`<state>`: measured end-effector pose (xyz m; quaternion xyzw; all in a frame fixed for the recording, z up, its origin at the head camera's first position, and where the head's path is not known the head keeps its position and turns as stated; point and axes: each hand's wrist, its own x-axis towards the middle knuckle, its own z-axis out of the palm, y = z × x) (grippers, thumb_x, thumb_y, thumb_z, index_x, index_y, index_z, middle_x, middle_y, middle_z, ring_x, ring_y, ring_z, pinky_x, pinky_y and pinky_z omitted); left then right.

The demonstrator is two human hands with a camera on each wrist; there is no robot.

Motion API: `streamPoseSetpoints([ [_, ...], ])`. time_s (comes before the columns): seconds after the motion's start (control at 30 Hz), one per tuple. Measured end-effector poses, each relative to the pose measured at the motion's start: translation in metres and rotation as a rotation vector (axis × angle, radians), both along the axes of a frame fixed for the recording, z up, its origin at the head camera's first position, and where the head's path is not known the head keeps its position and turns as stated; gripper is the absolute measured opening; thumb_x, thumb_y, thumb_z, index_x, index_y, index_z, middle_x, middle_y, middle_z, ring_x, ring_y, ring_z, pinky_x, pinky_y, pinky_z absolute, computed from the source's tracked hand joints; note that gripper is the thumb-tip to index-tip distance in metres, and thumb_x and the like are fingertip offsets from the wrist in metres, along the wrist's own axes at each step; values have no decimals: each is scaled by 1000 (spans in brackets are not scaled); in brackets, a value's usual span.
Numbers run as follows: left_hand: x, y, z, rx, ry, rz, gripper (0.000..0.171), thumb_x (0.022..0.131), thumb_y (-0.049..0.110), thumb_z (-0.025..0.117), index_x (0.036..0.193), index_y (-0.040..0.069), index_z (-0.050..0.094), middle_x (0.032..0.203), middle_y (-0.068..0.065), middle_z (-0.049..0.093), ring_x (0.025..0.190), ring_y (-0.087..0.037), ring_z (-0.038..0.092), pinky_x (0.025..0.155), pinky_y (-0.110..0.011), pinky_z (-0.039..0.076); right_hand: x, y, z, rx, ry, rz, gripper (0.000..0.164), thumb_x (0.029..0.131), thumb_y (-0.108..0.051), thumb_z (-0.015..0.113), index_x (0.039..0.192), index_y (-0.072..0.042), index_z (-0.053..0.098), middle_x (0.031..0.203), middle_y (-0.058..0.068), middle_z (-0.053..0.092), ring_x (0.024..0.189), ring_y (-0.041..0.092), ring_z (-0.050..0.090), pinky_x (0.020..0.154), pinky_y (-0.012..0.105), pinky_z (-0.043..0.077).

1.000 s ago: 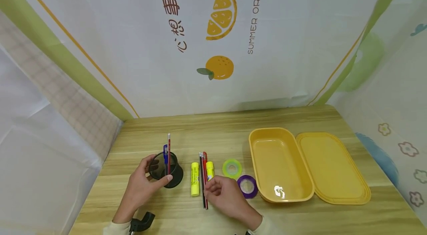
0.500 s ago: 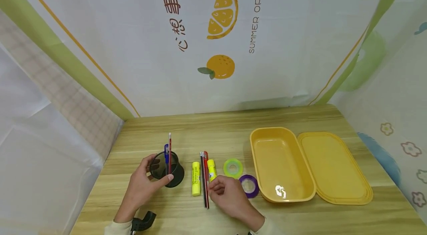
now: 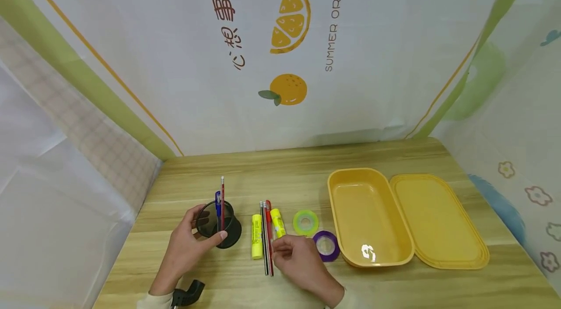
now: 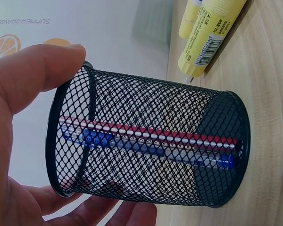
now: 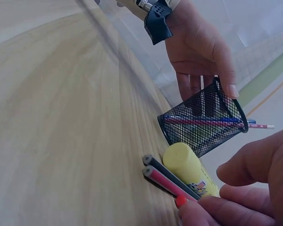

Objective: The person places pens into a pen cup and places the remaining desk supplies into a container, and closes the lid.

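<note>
My left hand point(image 3: 186, 243) grips a black mesh pen cup point(image 4: 146, 136), thumb at the rim and fingers along the far side. Inside the cup stand a blue pen point(image 3: 217, 204) and a red pencil point(image 3: 222, 194). My right hand point(image 3: 300, 260) hovers low with fingers loosely bent. In the right wrist view its thumb is apart from the fingers, and one fingertip is right at the red tip of a red pen point(image 5: 180, 201). The pen point(image 3: 269, 212) lies beside a black pencil point(image 3: 264, 243) and a red-and-black pencil point(image 3: 270, 264). Yellow glue sticks point(image 3: 256, 237) flank them, one point(image 3: 277, 221) near my right fingers.
To the right lie a green tape roll point(image 3: 299, 223) and a purple tape roll point(image 3: 331, 254). Beyond them sit a yellow box point(image 3: 364, 216) and its flat lid point(image 3: 440, 221) on the wooden table point(image 3: 280, 172). A printed curtain point(image 3: 377, 80) hangs behind the table.
The glue stick near my right hand has turned slightly, its top now leaning left. My left hand and the pen cup keep their place; my right hand has barely moved.
</note>
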<state>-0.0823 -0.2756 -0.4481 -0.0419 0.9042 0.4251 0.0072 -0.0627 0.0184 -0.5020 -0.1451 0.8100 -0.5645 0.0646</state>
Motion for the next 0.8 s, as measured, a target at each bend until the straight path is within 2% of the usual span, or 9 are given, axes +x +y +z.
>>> streamPoseSetpoints([
  [0.17, -1, 0, 0, -11, 3, 6, 96, 84, 46, 90, 158, 10, 41, 147, -21, 61, 132, -37, 60, 105, -56, 56, 0, -4, 0, 0, 1, -7, 16, 87, -5, 78, 103, -4, 80, 93, 3, 82, 80, -2, 69, 71, 19, 59],
  [0.33, -1, 0, 0, -4, 9, 1, 95, 84, 45, 90, 158, 10, 41, 146, -20, 61, 132, -36, 60, 104, -56, 56, 0, -8, -5, 6, 44, -61, 14, 86, -2, 79, 99, -5, 80, 91, 3, 81, 78, -2, 69, 70, 18, 59],
  [0.5, -1, 0, 1, 2, 7, -1, 94, 84, 44, 90, 158, 11, 42, 146, -20, 61, 132, -36, 60, 105, -57, 56, -2, -14, -10, 43, 93, -121, 15, 83, -2, 85, 97, -7, 80, 87, 1, 80, 74, -3, 68, 68, 17, 58],
  [0.8, 0, 0, 1, 7, -8, 0, 94, 85, 44, 90, 158, 11, 41, 147, -20, 60, 132, -36, 60, 105, -57, 55, -2, -20, -10, 103, 144, -163, 22, 80, -5, 89, 101, -6, 81, 92, 6, 82, 69, -5, 67, 63, 15, 56],
])
